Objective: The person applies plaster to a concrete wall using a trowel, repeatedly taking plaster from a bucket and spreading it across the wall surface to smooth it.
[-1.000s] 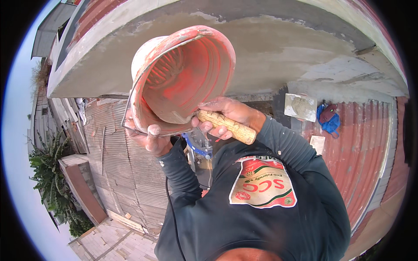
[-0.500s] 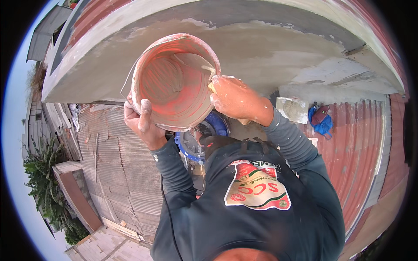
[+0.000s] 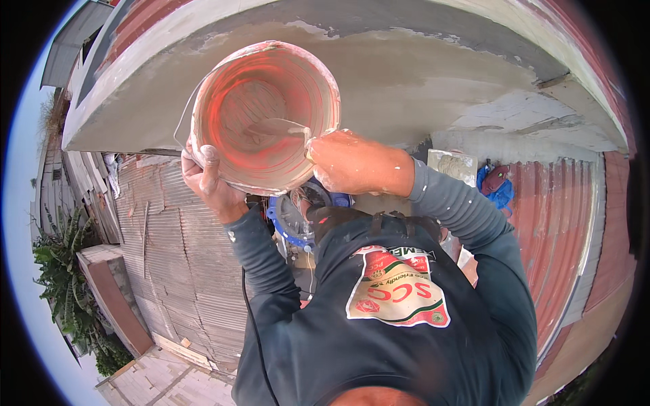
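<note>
An orange-red bucket [image 3: 308, 74], smeared with grey mortar, is held up tilted in front of me, its mouth toward me. My left hand [image 3: 215, 183] grips its lower left rim, thumb on the near side and fingers around the outside. In my right hand [image 3: 362, 162] is the handle of a trowel [image 3: 271, 128], at the bucket's right rim. The trowel's mortar-coated blade lies inside the bucket, reaching toward the middle. A thin wire bail [image 3: 183, 122] hangs along the bucket's left side. Grey mortar with scrape marks covers the bottom and inner wall.
A plastered wall [image 3: 406, 88] stretches across ahead. Below the bucket is a round blue-rimmed thing [image 3: 288, 230], partly hidden. To the right are a mortar-marked board [image 3: 455, 167] and a blue bag [image 3: 501, 193]. Corrugated sheets [image 3: 169, 250] lie left; a black cord [image 3: 254, 325] hangs along my clothing.
The bucket has shifted slightly up and left and turned, showing more of its bottom. The trowel blade has swung down from the right inner wall toward the middle; my right hand has moved left.
</note>
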The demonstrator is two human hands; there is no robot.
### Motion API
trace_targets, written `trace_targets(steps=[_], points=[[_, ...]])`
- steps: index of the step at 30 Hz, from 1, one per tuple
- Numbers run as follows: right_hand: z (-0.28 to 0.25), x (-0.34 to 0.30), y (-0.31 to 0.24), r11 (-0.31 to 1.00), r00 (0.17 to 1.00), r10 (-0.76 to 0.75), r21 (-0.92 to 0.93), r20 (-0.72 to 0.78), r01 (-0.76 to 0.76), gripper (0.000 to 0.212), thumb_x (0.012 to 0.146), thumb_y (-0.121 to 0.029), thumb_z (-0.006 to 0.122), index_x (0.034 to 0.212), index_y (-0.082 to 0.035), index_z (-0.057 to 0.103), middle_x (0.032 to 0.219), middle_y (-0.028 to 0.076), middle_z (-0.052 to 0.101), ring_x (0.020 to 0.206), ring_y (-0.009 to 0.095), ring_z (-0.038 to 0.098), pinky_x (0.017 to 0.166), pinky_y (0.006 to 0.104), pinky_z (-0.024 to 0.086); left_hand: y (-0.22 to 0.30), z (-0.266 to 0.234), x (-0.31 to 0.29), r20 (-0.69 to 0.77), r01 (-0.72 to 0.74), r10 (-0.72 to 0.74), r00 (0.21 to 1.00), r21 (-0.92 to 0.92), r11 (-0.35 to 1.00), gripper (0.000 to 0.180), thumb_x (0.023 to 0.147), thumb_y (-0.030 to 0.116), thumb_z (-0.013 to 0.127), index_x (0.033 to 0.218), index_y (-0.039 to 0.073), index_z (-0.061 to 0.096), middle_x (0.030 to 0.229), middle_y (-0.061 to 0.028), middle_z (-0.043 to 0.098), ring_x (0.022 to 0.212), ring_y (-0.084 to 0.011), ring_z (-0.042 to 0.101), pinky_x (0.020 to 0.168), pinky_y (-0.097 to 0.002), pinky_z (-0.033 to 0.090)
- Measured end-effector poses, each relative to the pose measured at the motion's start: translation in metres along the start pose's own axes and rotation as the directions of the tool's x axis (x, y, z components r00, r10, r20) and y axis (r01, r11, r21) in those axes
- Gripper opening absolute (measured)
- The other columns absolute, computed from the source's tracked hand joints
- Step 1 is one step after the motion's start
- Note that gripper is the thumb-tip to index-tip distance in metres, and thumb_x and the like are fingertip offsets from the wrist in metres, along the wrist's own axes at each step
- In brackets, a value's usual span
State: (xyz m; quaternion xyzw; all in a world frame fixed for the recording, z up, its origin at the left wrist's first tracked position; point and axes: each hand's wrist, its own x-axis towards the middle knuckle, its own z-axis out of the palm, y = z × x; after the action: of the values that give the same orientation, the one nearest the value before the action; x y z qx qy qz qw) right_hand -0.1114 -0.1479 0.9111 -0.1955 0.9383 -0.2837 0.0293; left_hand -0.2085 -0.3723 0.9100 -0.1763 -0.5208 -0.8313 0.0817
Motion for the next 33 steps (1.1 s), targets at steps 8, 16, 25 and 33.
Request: trace_targets(steps=[8,16,25,33], points=[[-0.078,0.031,0.027,0.857,0.945,0.322,0.406,0.058,-0.317,0.026,0.082,-0.014,0.06,0.069,0.009,0.058,0.063,0.025,0.061,0.062,0.041,0.062,0.062,0.0449,0.054,-0.006,0.006,-0.008,-0.026,-0.054,0.06,0.998,0.185,0.981,0.029,0.087,0.006,0.078,0.111,-0.001,0.063,0.11,-0.013,0.069,0.099,-0.0195,0.068,0.091,-0.0365,0.056],[-0.049,0.03,-0.028,0.95,0.937,-0.242,-0.257,-0.251,0.177,0.015,0.073,-0.002,0.068,0.085,0.007,0.064,0.085,0.024,0.067,0.082,0.04,0.069,0.069,0.0462,0.055,-0.003,0.008,-0.003,-0.007,-0.026,0.027,1.0,0.111,0.993,0.027,0.086,0.008,0.081,0.104,0.0,0.063,0.108,-0.0107,0.069,0.099,-0.0179,0.067,0.091,-0.0355,0.055],[-0.037,0.006,-0.019,0.93,0.928,-0.172,-0.366,-0.33,0.043,0.015,0.075,-0.001,0.066,0.088,0.005,0.067,0.082,0.023,0.067,0.077,0.037,0.072,0.064,0.0437,0.057,0.001,0.015,-0.004,-0.062,-0.058,0.072,0.995,0.206,0.977,0.028,0.083,0.01,0.083,0.101,0.001,0.064,0.108,-0.0082,0.067,0.1,-0.0175,0.066,0.094,-0.0358,0.054],[-0.005,-0.001,-0.01,0.952,0.995,-0.06,-0.305,-0.085,0.032,0.03,0.076,-0.004,0.067,0.104,0.006,0.062,0.087,0.023,0.066,0.076,0.038,0.07,0.065,0.0454,0.055,0.002,0.018,0.0,0.035,-0.284,0.284,0.958,0.231,0.93,0.03,0.08,0.016,0.086,0.093,-0.002,0.066,0.121,-0.0108,0.063,0.112,-0.0197,0.061,0.102,-0.0379,0.045]])
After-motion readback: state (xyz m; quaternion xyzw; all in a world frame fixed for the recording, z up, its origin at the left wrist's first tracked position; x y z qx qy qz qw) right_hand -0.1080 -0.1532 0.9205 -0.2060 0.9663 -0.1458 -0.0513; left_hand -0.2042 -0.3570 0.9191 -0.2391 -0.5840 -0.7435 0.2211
